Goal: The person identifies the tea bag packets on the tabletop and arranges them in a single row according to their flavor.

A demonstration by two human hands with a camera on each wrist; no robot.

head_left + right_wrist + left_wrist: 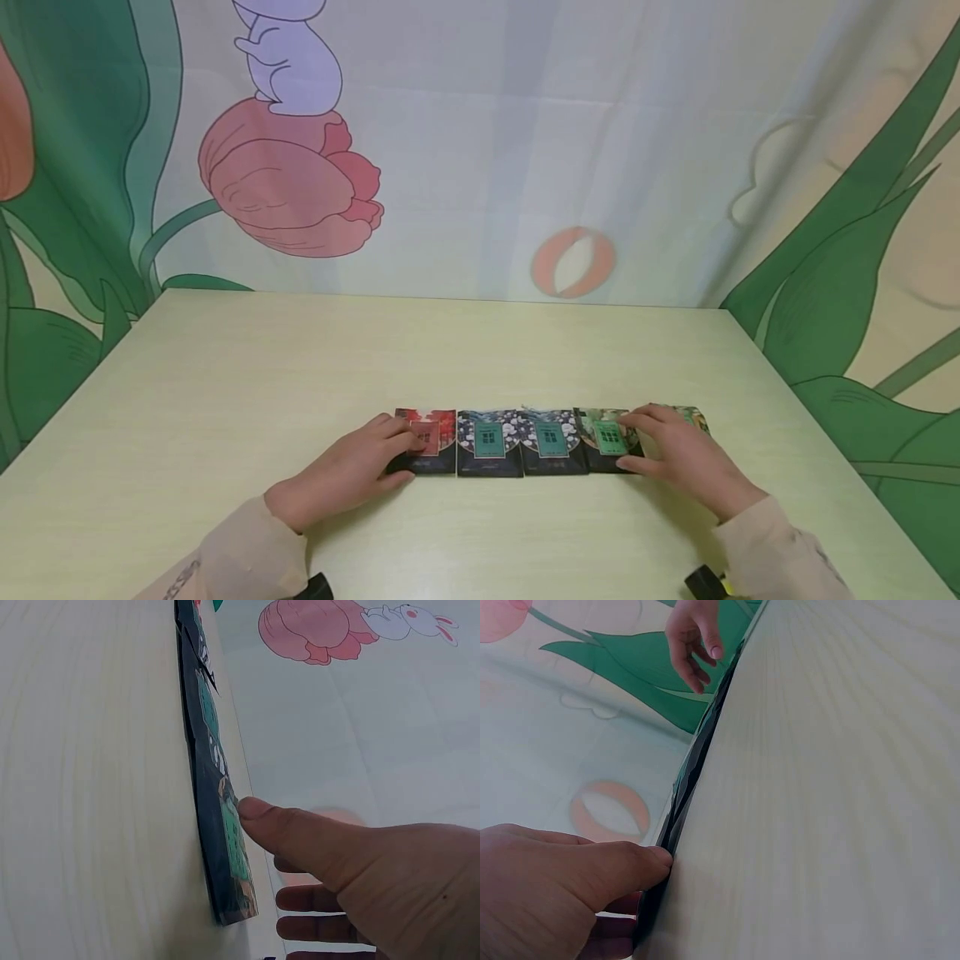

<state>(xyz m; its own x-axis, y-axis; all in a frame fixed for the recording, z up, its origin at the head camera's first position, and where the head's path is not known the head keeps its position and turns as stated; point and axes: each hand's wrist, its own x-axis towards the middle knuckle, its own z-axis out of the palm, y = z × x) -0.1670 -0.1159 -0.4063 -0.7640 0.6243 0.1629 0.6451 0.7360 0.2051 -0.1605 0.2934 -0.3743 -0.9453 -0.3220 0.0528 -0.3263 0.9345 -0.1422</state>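
Flat printed packets lie side by side in a row on the pale table. The leftmost is a red-and-black packet (442, 442). My left hand (363, 462) holds its left part; in the left wrist view the thumb (649, 859) presses its near edge, with other fingers around it. Two dark blue floral packets with teal labels, the left one (489, 450) and the right one (552, 446), sit in the middle. My right hand (678, 454) hovers at the green-labelled packet (606, 437), fingers spread. Another green-patterned packet (693, 417) is mostly hidden behind it.
The pale wooden table (300, 358) ends at a straight back edge. Behind it hangs a curtain (450, 167) printed with a tulip, a rabbit and leaves. Black wrist straps show at the bottom, one (315, 587) by the left sleeve and one (705, 582) by the right.
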